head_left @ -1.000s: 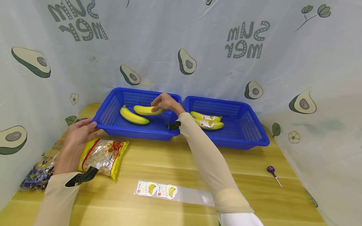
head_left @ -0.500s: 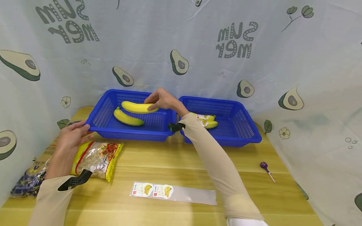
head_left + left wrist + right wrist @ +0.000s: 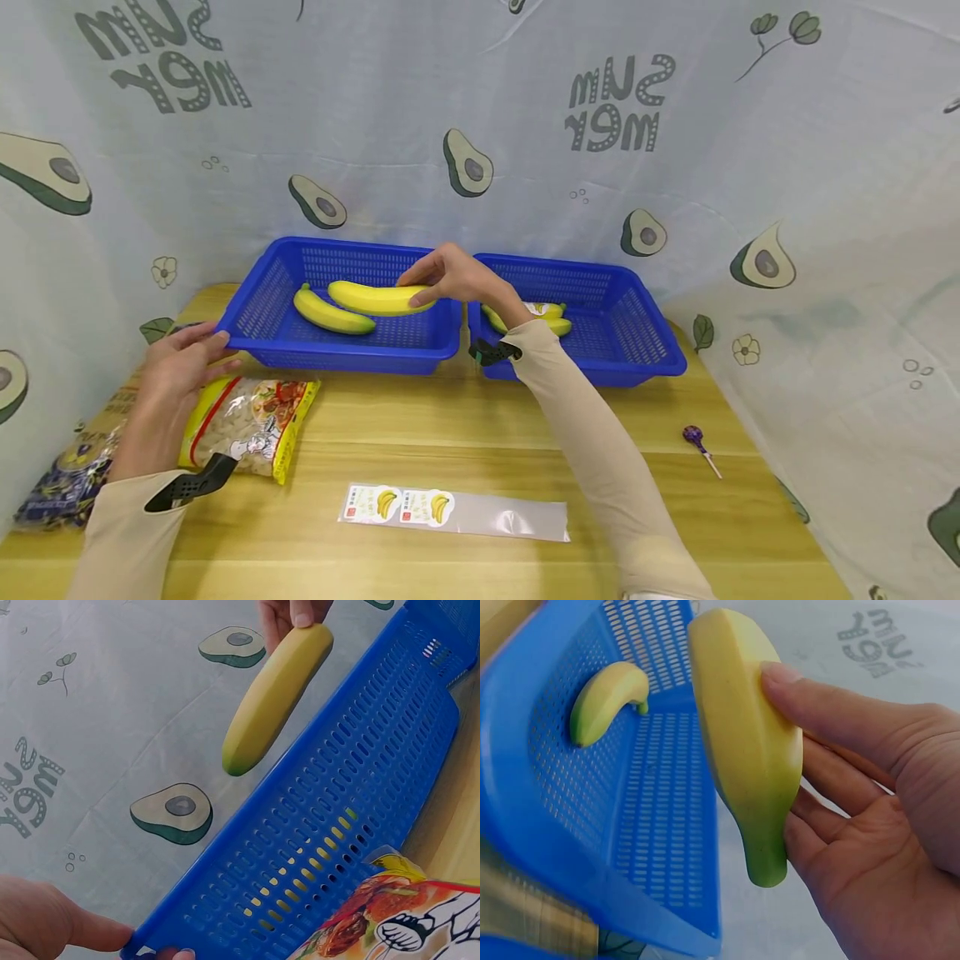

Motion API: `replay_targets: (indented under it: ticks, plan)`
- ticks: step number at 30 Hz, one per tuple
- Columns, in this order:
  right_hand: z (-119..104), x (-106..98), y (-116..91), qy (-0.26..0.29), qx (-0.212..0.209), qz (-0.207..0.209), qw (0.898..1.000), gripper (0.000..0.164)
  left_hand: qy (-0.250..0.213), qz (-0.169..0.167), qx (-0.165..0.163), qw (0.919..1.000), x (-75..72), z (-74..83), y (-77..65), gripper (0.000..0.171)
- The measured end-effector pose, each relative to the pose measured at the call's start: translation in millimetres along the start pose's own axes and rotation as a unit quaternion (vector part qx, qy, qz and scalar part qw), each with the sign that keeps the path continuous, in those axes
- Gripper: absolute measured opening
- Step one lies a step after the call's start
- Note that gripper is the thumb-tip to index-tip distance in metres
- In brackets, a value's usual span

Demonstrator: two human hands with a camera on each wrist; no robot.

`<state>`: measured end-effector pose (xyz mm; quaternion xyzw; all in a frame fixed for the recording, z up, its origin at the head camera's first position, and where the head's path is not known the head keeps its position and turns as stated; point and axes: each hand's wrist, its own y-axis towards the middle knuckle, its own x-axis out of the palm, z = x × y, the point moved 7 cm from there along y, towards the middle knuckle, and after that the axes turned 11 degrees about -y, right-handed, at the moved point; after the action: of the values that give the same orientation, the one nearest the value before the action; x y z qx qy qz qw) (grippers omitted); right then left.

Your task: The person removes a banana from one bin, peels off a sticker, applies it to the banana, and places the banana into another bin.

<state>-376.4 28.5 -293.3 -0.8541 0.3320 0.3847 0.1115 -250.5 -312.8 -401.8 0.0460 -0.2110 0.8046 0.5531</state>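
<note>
My right hand (image 3: 465, 279) pinches a yellow banana (image 3: 367, 297) between thumb and fingers, holding it level over the left blue basket (image 3: 345, 360). Its green stem end shows near the palm in the right wrist view. A second banana (image 3: 330, 315) lies on the floor of that basket. At the basket's front left corner, my left hand (image 3: 172, 367) grips the rim, the thumb (image 3: 105, 932) on one side and a fingertip showing below. Two bananas (image 3: 558, 326) bearing white stickers lie in the right blue basket (image 3: 592, 372), partly behind my right wrist.
A clear strip with two banana stickers (image 3: 427, 507) lies on the wooden table in front. The yellow-edged food bag (image 3: 243, 429) and a dark blue bag (image 3: 63, 487) are at the left. A lollipop (image 3: 693, 436) lies at the right. A printed curtain hangs behind the baskets.
My right hand has raised the banana from the left basket, then brought it a little to the right. My left hand stays on the basket's corner. The view has shifted slightly.
</note>
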Motion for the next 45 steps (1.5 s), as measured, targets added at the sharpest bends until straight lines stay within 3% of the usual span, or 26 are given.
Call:
replay_targets:
  ticks: [23,33,45]
  plan:
    - [-15.3,9.9,-63.3,0.001,-0.055,0.002,0.999,0.034,-0.016,0.002,-0.011,0.9998,-4.3,0.3,-0.9,0.063]
    - [-11.8,22.5,-91.1,0.010,-0.100,0.017,0.995,0.036,-0.029,-0.007,-0.014,0.9995,-1.3,-0.1,1.5,0.067]
    - [6.1,40.9,-126.7,-0.002,-0.086,0.030,0.996,0.039,-0.027,-0.015,-0.018,0.9994,0.4,-1.6,1.2,0.072]
